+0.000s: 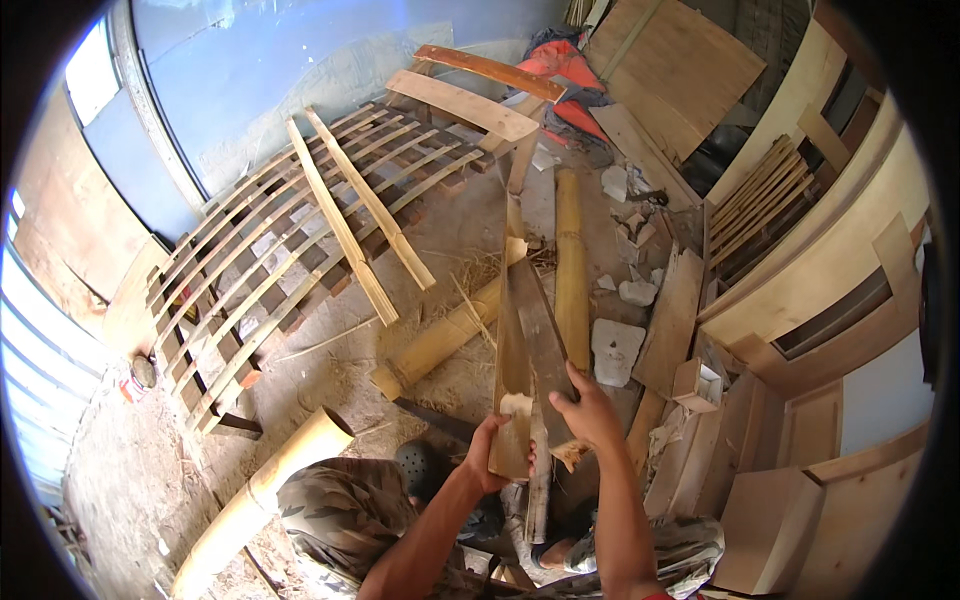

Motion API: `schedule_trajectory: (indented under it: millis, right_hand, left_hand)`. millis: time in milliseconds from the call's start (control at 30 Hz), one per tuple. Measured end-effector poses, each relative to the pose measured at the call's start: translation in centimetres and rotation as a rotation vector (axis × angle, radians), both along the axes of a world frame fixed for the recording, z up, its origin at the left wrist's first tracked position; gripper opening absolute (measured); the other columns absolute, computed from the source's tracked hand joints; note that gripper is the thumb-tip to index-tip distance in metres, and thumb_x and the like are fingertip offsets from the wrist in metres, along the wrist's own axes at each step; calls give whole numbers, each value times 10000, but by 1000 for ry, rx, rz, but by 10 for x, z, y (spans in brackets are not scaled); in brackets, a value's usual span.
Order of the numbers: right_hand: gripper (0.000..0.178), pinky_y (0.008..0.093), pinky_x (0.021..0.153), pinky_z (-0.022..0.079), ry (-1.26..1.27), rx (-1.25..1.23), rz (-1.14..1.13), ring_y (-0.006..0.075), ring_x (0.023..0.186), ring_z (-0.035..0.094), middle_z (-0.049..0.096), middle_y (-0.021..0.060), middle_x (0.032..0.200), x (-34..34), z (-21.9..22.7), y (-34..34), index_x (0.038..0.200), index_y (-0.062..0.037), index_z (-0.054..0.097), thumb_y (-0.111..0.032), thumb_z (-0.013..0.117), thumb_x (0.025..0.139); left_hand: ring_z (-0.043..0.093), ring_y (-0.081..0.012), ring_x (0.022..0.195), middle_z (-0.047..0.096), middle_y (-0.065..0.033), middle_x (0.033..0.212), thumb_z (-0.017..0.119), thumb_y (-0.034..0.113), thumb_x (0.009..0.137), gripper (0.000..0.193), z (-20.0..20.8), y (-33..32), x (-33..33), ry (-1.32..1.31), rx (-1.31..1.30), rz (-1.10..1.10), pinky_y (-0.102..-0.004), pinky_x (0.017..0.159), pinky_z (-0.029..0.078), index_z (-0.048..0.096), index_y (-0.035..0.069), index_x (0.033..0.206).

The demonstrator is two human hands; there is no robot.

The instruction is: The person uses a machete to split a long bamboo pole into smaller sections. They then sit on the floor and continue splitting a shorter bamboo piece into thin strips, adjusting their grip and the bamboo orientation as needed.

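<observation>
A flaking blue wall (pixel 290 60) backs a dusty floor (pixel 140 470) strewn with pale shavings. Low in the view, the left hand (pixel 482 455) is closed around the near end of a split bamboo length (pixel 512 375), thumb along its edge. The right hand (pixel 590 412) grips the near part of a dark, flat, plank-like piece (pixel 542 335) just beside it, thumb laid over its face; whether the two pieces are joined cannot be told. Both point away from the person, between knees in camouflage trousers (pixel 335 500).

The split bamboo is tan and trough-shaped, with a ragged pale patch near the left hand; the dark piece looks worn and matte. Around them lie smooth yellow bamboo poles: one long pole (pixel 570 265) straight ahead, a shorter one (pixel 440 340) slanting to the left, and a thick tube (pixel 270 485) with an open end near the left knee. A rough white block (pixel 617 352) sits to the right.

Near it is a small open-fronted wooden box (pixel 697 385), its inside too small to read. Farther left, a slatted bamboo frame (pixel 290 235) carries two loose strips (pixel 345 225); a round tin (pixel 143 372) stands beyond its left end.
</observation>
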State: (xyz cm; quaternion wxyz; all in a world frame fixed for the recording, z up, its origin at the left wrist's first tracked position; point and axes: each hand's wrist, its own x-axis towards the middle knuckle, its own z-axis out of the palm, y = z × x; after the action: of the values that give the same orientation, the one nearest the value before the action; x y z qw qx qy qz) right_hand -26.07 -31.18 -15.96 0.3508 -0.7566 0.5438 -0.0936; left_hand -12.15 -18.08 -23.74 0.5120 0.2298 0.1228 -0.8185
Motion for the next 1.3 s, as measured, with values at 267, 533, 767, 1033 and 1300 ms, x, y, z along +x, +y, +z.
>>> schedule_trajectory:
  millis: [267, 533, 767, 1033, 1300]
  right_hand:
    - [703, 426, 1042, 463, 33, -45, -105, 378, 1243, 580, 591, 225, 1361, 37, -5, -88, 1490, -65, 441, -451, 597, 924]
    - [669, 402, 1103, 410, -8, 9, -151, 346, 1331, 512, 521, 209, 1448, 22, -9, -58, 1482, -86, 461, -397, 632, 915]
    - [648, 380, 1108, 376, -351, 215, -315, 316, 1338, 512, 550, 202, 1430, -3, -25, -91, 1445, -41, 508, -382, 669, 917]
    - [686, 407, 1055, 440, -70, 139, -463, 347, 1287, 554, 569, 200, 1406, -130, -52, -4, 1459, -81, 503, -458, 676, 912]
    - [612, 449, 999, 473, 129, 77, -529, 364, 1197, 605, 639, 201, 1289, -212, -163, 40, 1435, -131, 533, -440, 658, 922]
  left_hand:
    - [578, -309, 825, 588, -176, 954, 580, 446, 801, 514, 7, -26, -4, 108, -109, -17, -473, 785, 479, 552, 55, 1134]
    - [603, -337, 820, 601, -188, 945, 559, 451, 826, 520, -11, -8, -6, -18, -39, -41, -502, 763, 510, 561, 45, 1151]
    - [621, -346, 880, 619, -205, 997, 565, 503, 839, 591, 18, -22, 11, 115, -192, 49, -500, 811, 507, 566, 52, 1220]
    - [616, -366, 963, 620, -220, 1055, 603, 517, 831, 622, 22, -18, 8, 76, -208, 55, -486, 894, 501, 562, 37, 1223]
    - [593, -370, 1091, 580, -243, 1181, 603, 522, 844, 691, 39, -32, -5, 96, -393, 73, -482, 989, 504, 523, 37, 1330]
